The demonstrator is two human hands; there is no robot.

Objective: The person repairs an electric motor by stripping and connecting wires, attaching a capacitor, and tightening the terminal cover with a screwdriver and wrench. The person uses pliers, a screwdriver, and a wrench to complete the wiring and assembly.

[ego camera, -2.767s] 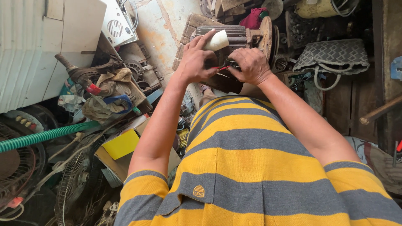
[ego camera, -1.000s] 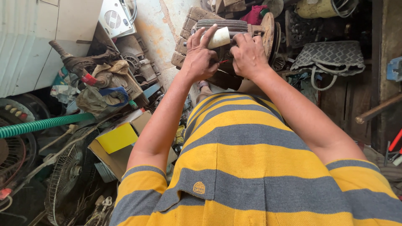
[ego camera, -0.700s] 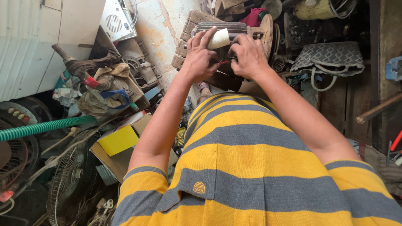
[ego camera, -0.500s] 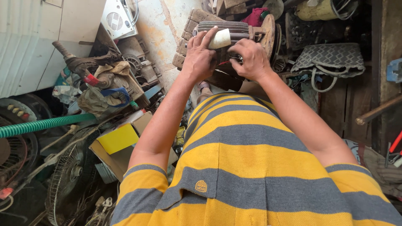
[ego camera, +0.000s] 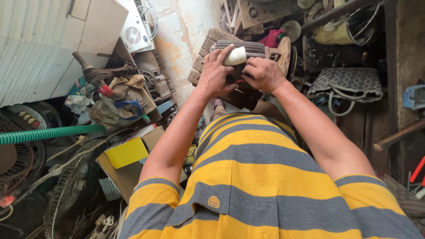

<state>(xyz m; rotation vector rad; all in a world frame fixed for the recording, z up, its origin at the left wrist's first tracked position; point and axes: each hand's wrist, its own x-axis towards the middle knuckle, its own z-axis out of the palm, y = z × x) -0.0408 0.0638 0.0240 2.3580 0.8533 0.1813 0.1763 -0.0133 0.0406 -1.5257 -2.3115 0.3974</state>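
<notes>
A dark ribbed electric motor (ego camera: 248, 46) stands in front of me among scrap. A cream-white cylindrical part (ego camera: 236, 56) lies on top of it. My left hand (ego camera: 215, 74) grips the motor's left side, its index finger resting against the white part. My right hand (ego camera: 264, 73) is closed on something small and dark on the motor's near face, with a bit of red showing between the two hands; what it is I cannot tell. My yellow and grey striped shirt (ego camera: 265, 177) fills the lower middle.
To the left are a green ribbed hose (ego camera: 48, 133), a yellow box (ego camera: 127, 152), a fan guard (ego camera: 66, 194) and a rag pile (ego camera: 117, 104). A grey woven bag (ego camera: 347, 84) lies right of the motor. White sheet panels (ego camera: 40, 44) stand at upper left.
Both hands stay on the motor. My right hand has shifted slightly on the motor's near face; the left keeps its grip.
</notes>
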